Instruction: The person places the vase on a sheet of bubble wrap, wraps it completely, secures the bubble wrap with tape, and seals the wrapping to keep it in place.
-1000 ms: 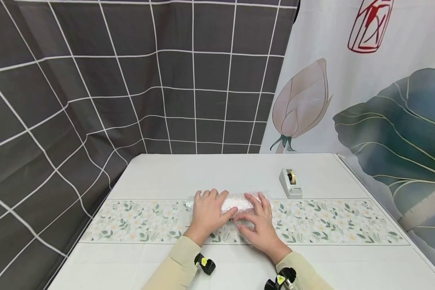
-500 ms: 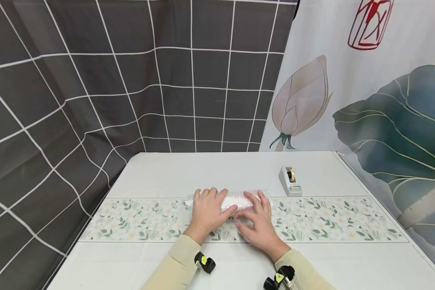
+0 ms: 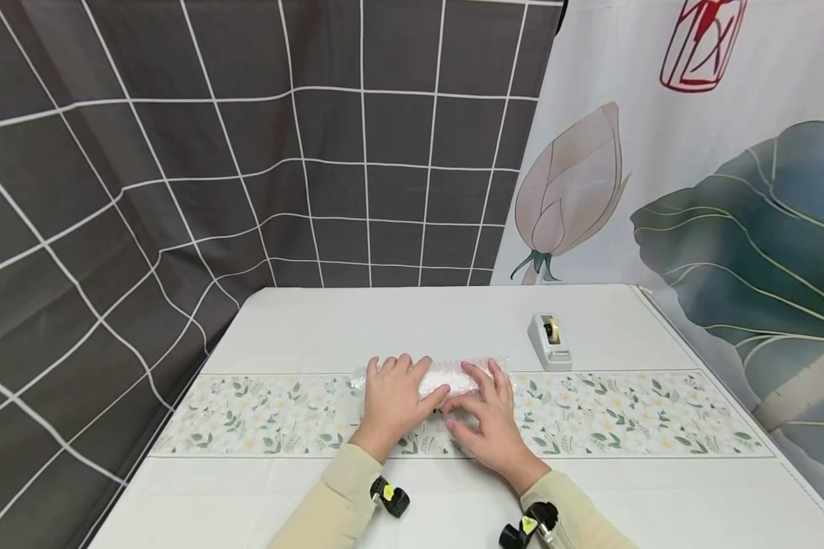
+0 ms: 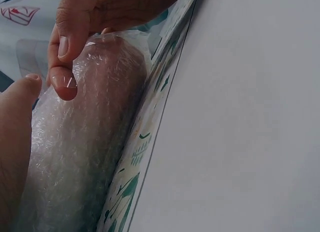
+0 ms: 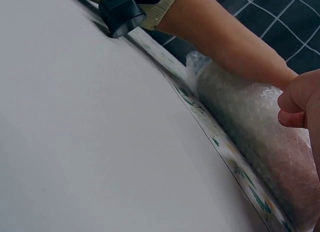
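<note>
A long bundle wrapped in clear bubble wrap (image 3: 446, 381) lies crosswise on the floral strip in the middle of the table. My left hand (image 3: 397, 393) rests over its left part, fingers spread across the top and thumb reaching right. On the right part lies my right hand (image 3: 487, 419), two fingers stretched over the wrap, index finger and thumb bent with a gap between them. Close up in the left wrist view, the bubble wrap (image 4: 85, 137) bulges beneath both hands, and a small shiny glint shows on a right fingertip (image 4: 64, 84). What the wrap encloses is hidden.
A white tape dispenser (image 3: 551, 343) with a roll in it stands behind the floral strip, right of the bundle. The white table (image 3: 329, 328) backs onto a dark grid curtain (image 3: 329, 191) and a flower-printed curtain (image 3: 590, 213).
Both hands stay in place on the bubble-wrapped bundle. The head view has tilted very slightly, shifting the scene a little upward.
</note>
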A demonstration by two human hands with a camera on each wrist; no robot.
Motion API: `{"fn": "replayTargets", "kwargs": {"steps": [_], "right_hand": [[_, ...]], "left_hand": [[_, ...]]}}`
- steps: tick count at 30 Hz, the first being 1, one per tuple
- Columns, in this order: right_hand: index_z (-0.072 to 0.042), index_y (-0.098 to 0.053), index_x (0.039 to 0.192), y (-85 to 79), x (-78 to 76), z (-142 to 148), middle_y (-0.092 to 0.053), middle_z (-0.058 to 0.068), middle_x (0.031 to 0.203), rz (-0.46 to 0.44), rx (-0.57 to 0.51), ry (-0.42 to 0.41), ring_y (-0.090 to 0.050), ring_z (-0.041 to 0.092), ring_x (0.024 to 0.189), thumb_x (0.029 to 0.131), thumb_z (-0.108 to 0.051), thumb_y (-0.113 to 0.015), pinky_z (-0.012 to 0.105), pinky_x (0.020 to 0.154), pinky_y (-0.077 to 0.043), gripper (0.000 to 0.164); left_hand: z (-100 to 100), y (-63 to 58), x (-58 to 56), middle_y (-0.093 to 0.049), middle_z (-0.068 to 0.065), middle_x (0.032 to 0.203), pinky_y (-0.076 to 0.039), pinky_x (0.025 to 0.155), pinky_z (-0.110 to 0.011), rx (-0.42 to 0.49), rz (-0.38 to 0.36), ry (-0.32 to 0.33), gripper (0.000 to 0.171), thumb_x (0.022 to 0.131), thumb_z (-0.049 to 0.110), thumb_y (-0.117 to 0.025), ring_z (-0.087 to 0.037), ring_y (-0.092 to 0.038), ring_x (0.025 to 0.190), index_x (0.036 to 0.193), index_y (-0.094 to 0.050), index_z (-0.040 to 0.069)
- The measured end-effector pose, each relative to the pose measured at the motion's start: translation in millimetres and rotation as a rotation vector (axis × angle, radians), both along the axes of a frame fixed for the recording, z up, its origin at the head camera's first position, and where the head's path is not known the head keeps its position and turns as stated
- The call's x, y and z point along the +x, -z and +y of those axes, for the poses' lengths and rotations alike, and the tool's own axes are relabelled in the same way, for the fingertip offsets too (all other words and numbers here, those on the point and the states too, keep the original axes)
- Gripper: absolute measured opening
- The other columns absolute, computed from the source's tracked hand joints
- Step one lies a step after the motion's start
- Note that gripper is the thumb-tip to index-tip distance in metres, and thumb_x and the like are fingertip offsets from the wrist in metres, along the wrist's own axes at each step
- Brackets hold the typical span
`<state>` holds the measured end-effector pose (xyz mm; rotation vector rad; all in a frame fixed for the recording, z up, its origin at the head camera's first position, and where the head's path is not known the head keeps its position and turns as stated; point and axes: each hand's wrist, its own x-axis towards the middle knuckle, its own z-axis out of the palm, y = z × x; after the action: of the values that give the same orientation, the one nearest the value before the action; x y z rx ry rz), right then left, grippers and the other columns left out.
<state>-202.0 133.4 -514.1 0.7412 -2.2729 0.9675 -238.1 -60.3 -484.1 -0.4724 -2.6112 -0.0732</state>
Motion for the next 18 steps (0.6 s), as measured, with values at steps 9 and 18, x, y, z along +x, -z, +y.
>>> {"fn": "replayTargets", "kwargs": {"steps": [9,18], "right_hand": [[-0.023,-0.073,0.09,0.2,-0.4,0.1,-0.045,0.02,0.149,0.013,0.007,0.0,-0.011,0.047,0.148,0.077,-0.022,-0.075,0.073,0.11,-0.005,0.013],[-0.024,-0.072,0.088,-0.2,0.2,0.9,-0.045,0.019,0.149,0.004,0.029,0.02,-0.012,0.046,0.148,0.078,-0.025,-0.074,0.074,0.11,-0.005,0.01]], "left_hand": [[2.2,0.3,-1.1,-0.069,-0.004,0.107,-0.037,0.103,-0.059,0.029,-0.018,-0.022,0.066,0.093,0.076,-0.039,-0.028,-0.065,0.102,0.13,-0.066,0.028],[3.9,0.1,-1.0,-0.07,-0.004,0.107,-0.037,0.102,-0.059,0.047,-0.021,-0.033,0.065,0.093,0.076,-0.04,-0.028,-0.066,0.101,0.128,-0.067,0.028]]}}
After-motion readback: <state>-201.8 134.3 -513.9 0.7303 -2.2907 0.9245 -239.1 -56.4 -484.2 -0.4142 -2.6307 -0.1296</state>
